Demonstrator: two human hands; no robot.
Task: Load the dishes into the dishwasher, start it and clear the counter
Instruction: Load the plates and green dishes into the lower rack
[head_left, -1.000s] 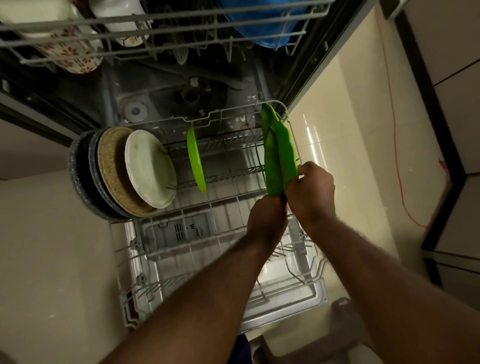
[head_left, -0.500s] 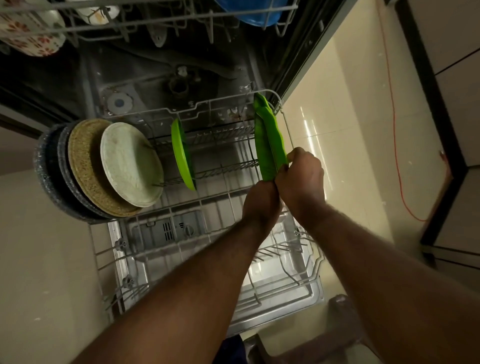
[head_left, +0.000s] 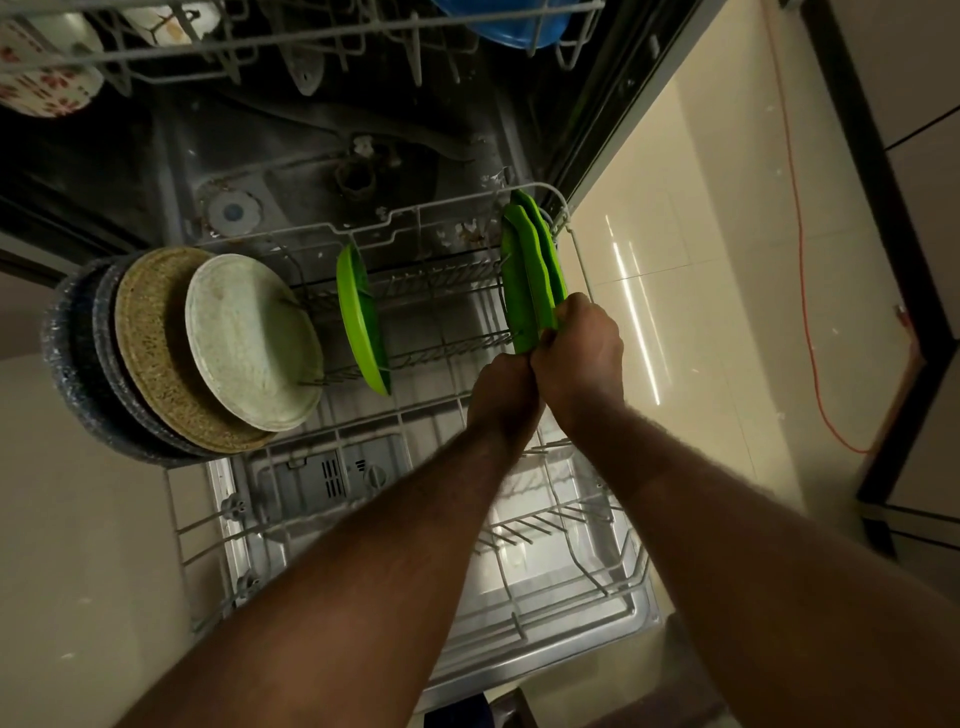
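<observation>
Hands: left hand (head_left: 501, 395) and right hand (head_left: 579, 358) are pressed knuckle to knuckle, both curled round the lower edge of the green plates (head_left: 530, 265).
Green plates: glossy, thin and wavy-rimmed, held upright and edge-on at the 2 o'clock corner of the lower rack (head_left: 415, 210); their exact number is unclear.
Lower rack: pale wire grid with rows of thin tines, pulled out over the metal door (head_left: 519, 623).
Rack centre: one more green plate (head_left: 358, 317) stands upright between tines.
Rack at 9 o'clock: a round matte white plate (head_left: 249, 338), a speckled tan plate (head_left: 150, 332) and dark speckled plates (head_left: 67, 353) lean together.
Upper rack (head_left: 311, 36): at 12 o'clock, holding a blue bowl (head_left: 514, 31) and a floral cup (head_left: 41, 78).
Floor at 3 o'clock: shiny cream tiles (head_left: 701, 260), crossed by a thin orange cord (head_left: 802, 260).
</observation>
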